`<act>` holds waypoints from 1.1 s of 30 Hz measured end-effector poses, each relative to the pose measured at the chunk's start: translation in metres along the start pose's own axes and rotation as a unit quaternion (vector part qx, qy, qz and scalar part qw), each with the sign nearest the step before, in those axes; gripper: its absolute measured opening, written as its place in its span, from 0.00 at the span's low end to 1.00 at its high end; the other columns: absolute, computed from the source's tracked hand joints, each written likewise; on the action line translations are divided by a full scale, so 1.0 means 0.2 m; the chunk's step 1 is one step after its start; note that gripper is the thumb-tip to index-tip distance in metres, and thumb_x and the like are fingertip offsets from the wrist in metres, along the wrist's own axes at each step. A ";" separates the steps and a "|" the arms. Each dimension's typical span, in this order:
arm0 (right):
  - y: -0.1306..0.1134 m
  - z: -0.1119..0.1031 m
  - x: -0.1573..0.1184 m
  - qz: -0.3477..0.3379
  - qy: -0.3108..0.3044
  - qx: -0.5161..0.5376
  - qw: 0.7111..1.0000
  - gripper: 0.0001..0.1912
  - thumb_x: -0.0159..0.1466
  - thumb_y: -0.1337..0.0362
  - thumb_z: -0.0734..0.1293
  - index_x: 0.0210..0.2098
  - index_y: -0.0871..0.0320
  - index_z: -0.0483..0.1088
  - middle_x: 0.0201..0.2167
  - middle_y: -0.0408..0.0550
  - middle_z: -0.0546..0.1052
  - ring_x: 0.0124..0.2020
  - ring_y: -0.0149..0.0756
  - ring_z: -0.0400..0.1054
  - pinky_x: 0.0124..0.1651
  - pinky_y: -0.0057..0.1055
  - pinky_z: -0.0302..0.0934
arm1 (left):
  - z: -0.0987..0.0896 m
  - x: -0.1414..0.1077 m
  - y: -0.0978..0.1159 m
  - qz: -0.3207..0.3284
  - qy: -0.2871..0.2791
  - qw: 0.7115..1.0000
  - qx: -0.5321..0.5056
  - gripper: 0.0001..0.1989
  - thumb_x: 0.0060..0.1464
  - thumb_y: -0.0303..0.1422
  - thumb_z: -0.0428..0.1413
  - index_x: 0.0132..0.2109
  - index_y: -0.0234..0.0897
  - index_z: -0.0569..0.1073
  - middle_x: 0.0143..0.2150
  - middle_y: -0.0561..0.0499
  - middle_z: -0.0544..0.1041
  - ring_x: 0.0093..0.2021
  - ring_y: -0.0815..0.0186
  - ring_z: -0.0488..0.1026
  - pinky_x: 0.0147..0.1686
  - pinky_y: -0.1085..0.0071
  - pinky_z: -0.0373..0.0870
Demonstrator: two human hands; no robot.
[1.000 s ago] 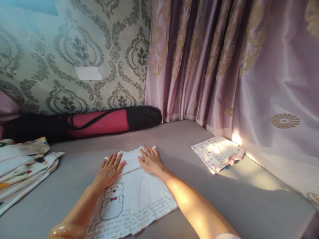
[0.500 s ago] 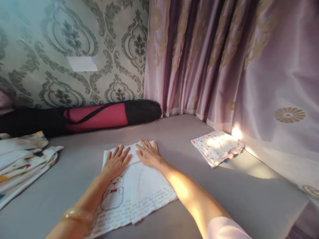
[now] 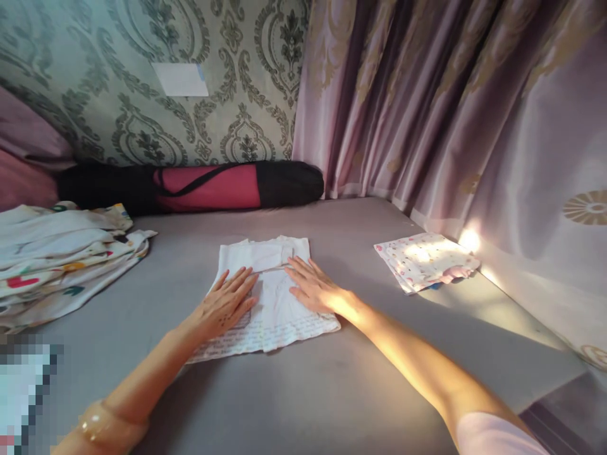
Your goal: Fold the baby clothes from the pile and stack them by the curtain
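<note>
A white garment (image 3: pixel 272 297) with rows of small writing along its near edge lies spread on the grey surface, its far part showing a crosswise fold. My left hand (image 3: pixel 231 302) rests flat on its left side, fingers apart, covering most of a printed figure. On the right side of the cloth lies my right hand (image 3: pixel 313 285), palm down with fingers extended. Neither hand grips anything. A bracelet circles my left forearm.
Crumpled white printed clothes (image 3: pixel 71 259) lie at the left. A folded patterned cloth (image 3: pixel 427 259) sits at the right by the curtain (image 3: pixel 379 95). Along the wall is a long black and red bag (image 3: pixel 208 186). A pixelated patch covers the lower left corner.
The view has tilted down and turned left. Both hands have slid nearer along the garment, away from its far edge, and my right hand has moved toward its right side.
</note>
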State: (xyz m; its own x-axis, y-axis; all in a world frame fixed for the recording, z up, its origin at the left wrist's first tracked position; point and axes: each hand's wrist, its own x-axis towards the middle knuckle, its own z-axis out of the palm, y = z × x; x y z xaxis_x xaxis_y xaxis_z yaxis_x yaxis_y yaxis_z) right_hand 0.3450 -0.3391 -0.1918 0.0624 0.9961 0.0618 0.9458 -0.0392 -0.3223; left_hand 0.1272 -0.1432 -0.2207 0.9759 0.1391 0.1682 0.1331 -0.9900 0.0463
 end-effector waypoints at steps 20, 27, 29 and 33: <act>-0.45 0.04 -0.44 -0.059 -0.065 0.039 0.995 0.31 0.71 0.54 0.57 0.70 0.54 0.50 0.70 0.51 0.52 0.71 0.45 0.41 0.71 0.50 0.35 | 0.02 -0.27 0.06 -0.055 0.023 0.998 -0.037 0.28 0.67 0.46 0.39 0.66 0.38 0.62 0.68 0.42 0.62 0.68 0.55 0.58 0.66 0.52 0.53; -0.51 0.05 -0.37 -0.042 -0.004 0.031 0.999 0.25 0.72 0.59 0.53 0.66 0.61 0.58 0.67 0.56 0.60 0.69 0.42 0.49 0.71 0.44 0.43 | -0.12 -0.23 0.28 0.032 0.003 0.994 -0.103 0.23 0.68 0.40 0.41 0.64 0.39 0.66 0.66 0.45 0.65 0.66 0.59 0.61 0.65 0.58 0.60; -0.54 0.08 -0.37 -0.032 -0.012 0.027 0.999 0.28 0.72 0.57 0.54 0.67 0.65 0.55 0.68 0.59 0.56 0.70 0.46 0.45 0.71 0.46 0.41 | -0.15 -0.23 0.35 0.053 -0.011 0.991 -0.122 0.22 0.68 0.39 0.41 0.63 0.42 0.67 0.66 0.47 0.66 0.65 0.61 0.63 0.63 0.62 0.63; -0.58 0.05 -0.45 -0.064 -0.057 0.056 0.995 0.28 0.72 0.54 0.54 0.67 0.59 0.56 0.69 0.55 0.55 0.70 0.45 0.45 0.71 0.48 0.41 | -0.18 -0.31 0.37 0.054 -0.014 0.989 -0.134 0.21 0.67 0.39 0.44 0.63 0.47 0.67 0.65 0.50 0.67 0.63 0.61 0.66 0.62 0.63 0.66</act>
State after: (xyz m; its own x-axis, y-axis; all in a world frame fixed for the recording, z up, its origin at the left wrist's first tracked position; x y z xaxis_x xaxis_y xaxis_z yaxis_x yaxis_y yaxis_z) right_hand 0.2271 -0.4241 -0.1705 -0.0980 0.9952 0.0042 0.9023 0.0907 -0.4215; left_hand 0.0698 -0.2237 -0.1923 0.9869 0.0285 0.1590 -0.0190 -0.9570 0.2894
